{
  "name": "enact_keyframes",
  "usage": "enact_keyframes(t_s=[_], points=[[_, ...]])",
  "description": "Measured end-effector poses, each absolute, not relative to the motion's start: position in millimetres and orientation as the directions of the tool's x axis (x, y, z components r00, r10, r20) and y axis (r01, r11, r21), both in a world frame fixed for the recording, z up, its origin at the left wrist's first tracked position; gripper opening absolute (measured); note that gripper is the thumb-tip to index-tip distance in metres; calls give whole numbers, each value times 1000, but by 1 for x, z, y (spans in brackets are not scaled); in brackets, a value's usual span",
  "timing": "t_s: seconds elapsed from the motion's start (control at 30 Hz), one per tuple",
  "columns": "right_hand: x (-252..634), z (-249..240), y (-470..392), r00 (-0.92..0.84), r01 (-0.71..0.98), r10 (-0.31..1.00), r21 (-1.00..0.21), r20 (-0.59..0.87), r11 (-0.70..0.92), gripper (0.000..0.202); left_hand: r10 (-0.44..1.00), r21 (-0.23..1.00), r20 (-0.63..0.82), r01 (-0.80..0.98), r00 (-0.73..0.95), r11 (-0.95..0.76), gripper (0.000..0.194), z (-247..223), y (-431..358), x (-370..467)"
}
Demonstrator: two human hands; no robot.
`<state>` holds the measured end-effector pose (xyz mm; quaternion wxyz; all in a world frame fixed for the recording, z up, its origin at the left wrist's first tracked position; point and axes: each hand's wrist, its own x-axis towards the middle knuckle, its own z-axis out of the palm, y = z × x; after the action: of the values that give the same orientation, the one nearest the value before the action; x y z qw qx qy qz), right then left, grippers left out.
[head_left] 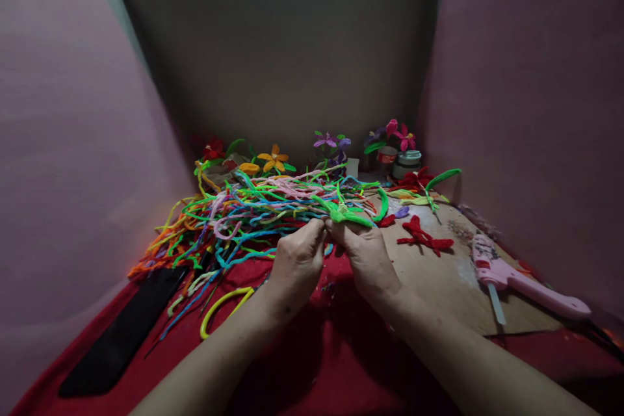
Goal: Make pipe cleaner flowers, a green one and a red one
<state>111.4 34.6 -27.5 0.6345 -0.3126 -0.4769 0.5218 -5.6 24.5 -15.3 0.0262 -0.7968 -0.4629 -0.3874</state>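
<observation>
A bright green pipe-cleaner flower (344,213) with long petals rises just above my fingertips. My left hand (301,248) and my right hand (364,252) meet beneath it, fingers pinched together, thumbs close to each other. The stem end in my fingers is mostly hidden. Behind and to the left of my hands spreads a heap of many-coloured pipe cleaners (263,208). To the right of my right hand, a red pipe-cleaner piece with several petals (423,237) lies flat on a piece of cardboard (433,279).
A pink glue gun (531,289) with a glue stick rests on the cardboard at right. Yellow-handled scissors (214,315) lie by my left forearm, a black flat object (124,331) farther left. Orange flowers (273,158), purple flowers (325,139) and a jar (408,161) stand at the back.
</observation>
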Motion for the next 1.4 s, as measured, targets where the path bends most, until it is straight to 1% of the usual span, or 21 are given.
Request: enact_keyframes(t_s=[0.07,0.17,0.27,0.33,0.4,0.5,0.57,0.7,0.77,0.83,0.9,0.93,0.97,1.0,1.07,1.13,1.2,1.23,1.27,1.33,1.4], points=[[110,-24,33,-21,-374,947,-881,320,290,17,784,483,592,697,186,-530,21,-13,23,-6],[111,-22,32,-59,-325,933,-890,356,319,16,862,684,496,566,102,-461,21,-8,21,-6],[113,-25,34,-101,-305,933,-904,345,301,18,946,891,317,318,73,-323,22,-5,21,-6],[114,-28,36,-139,-326,938,-909,317,259,20,980,973,179,129,88,-189,24,-4,21,-5],[114,-31,38,-179,-366,943,-909,280,200,19,988,995,96,-20,117,-94,25,-3,20,-5],[114,-34,42,-214,-451,946,-884,242,124,17,985,983,48,-181,164,-18,24,-4,20,-6],[114,-36,43,-236,-509,945,-857,228,80,16,978,958,9,-282,209,51,19,-5,20,-8],[114,-38,46,-319,-572,924,-820,211,-10,11,942,897,-31,-407,335,174,11,-11,24,-13],[113,-39,46,-321,-581,925,-813,205,-21,11,928,899,-24,-397,373,183,11,-12,26,-15],[111,-40,44,-297,-591,935,-806,195,-20,12,932,939,0,-320,363,125,16,-12,26,-15],[109,-41,43,-271,-601,942,-799,196,-6,12,953,993,62,-117,296,-28,23,-12,24,-14],[108,-42,42,-250,-608,947,-794,203,10,12,960,990,124,39,253,-138,25,-13,23,-14],[108,-43,42,-226,-612,951,-791,210,29,11,953,942,210,215,219,-257,25,-14,23,-14],[107,-44,42,-200,-609,957,-791,212,48,9,928,844,311,389,207,-369,22,-17,23,-14],[107,-46,42,-151,-585,967,-807,207,81,6,832,551,493,648,256,-526,14,-25,24,-16],[107,-48,42,-125,-546,970,-830,210,109,4,738,276,581,769,344,-576,12,-34,27,-19],[107,-49,42,-95,-509,968,-847,232,153,3,683,125,606,799,408,-588,16,-41,29,-21],[107,-49,41,-82,-489,966,-854,245,176,4,666,103,613,792,426,-601,17,-43,31,-21],[107,-49,40,-72,-467,963,-862,259,197,5,657,116,622,779,427,-616,18,-44,32,-21],[107,-48,38,-79,-410,958,-885,274,219,9,670,216,636,746,383,-630,18,-43,32,-21],[106,-49,37,-104,-373,957,-903,270,215,13,730,364,618,716,294,-596,16,-41,32,-19]])
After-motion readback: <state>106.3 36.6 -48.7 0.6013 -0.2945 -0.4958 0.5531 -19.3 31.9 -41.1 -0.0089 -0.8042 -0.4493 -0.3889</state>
